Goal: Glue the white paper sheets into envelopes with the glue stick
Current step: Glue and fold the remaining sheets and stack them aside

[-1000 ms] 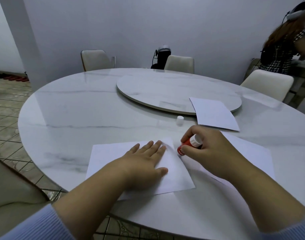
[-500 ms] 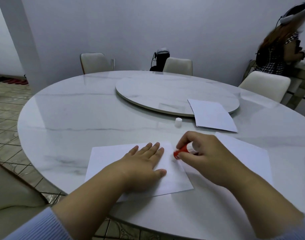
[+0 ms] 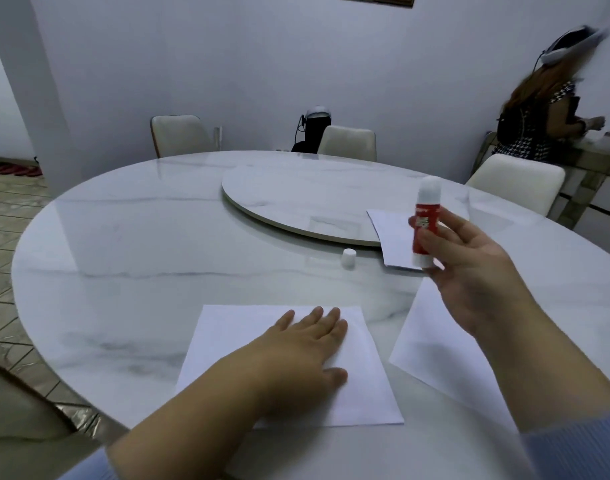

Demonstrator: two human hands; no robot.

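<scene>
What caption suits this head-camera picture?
Left hand presses folded white paper flat while right hand holds the glue stick above the table.

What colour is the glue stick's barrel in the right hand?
Red, with white ends, on the glue stick that the right hand holds; head view.

Only print in view: the red label band on the glue stick point(image 3: 424, 223), held upright in the right hand point(image 3: 469, 271). White lettering runs along the band, one small line near its top and a larger block below, but it is blurred and partly covered by fingertips; no word or brand can be made out. Paper sheets show no writing.
</scene>
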